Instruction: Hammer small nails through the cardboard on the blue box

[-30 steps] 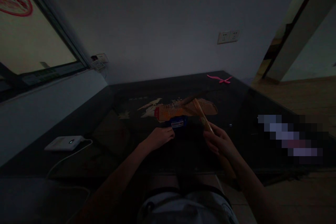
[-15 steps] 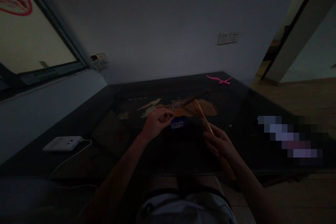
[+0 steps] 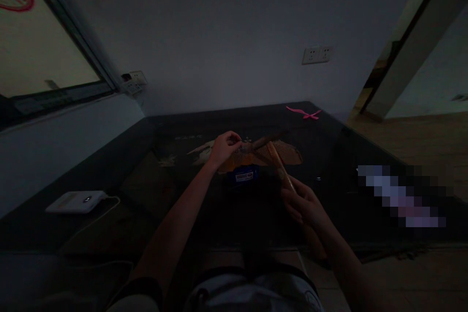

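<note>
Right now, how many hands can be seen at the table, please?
2: the left hand, beyond and to the left of the blue box, and the right hand, gripping the brown stick. No other hand shows.

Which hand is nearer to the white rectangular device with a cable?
Left. The left hand is to the right of the white rectangular device and farther back; the right hand is farther right.

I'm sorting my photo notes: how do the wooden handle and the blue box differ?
The wooden handle is long and slender; the blue box is short and blocky. The handle is brown, while the box bears a pale label. The right hand grips the handle; neither hand holds the box.
</note>
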Available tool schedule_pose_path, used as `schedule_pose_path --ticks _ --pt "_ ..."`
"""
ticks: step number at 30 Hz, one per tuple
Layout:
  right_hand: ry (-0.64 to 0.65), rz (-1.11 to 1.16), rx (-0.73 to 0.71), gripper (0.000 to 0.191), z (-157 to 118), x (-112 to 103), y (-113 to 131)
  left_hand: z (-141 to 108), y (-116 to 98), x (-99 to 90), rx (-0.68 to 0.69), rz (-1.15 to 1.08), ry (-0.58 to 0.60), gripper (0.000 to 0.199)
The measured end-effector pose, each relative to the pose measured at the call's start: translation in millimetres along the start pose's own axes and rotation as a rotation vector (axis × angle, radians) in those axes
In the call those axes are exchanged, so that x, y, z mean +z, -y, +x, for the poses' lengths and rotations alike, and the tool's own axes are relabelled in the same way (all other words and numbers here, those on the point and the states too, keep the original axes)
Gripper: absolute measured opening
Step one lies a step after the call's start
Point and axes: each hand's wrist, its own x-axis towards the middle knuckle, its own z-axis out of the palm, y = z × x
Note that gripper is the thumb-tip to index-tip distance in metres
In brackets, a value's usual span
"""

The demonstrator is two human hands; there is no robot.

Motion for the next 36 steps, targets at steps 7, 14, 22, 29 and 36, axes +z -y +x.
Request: schedule_pose_path --ticks 7,14,22,29,36 --pt "-0.020 -0.012 0.013 0.062 -0.5 1.6 1.1 -3.3 -0.3 0.0 0.009 -0.008 0.011 0.011" --pt "-0.025 -0.007 0.014 0.062 -0.1 1.6 0.8 -4.2 2.2 1.6 -0.004 -0.055 0.018 0.014" --pt "-0.004 -0.034 0.013 0.060 -0.8 1.3 1.2 -4.9 1.1 2.0 -0.019 -0.095 0.070 0.015" --pt "-0.001 -0.051 -0.007 0.058 -0.4 2.0 -0.2 -6.0 2.5 2.8 0.025 -0.081 0.087 0.015" --pt "0.002 -0.143 0.004 0.060 5.6 7.0 15.8 -7.0 -4.7 2.3 -0.003 -0.022 0.096 0.013"
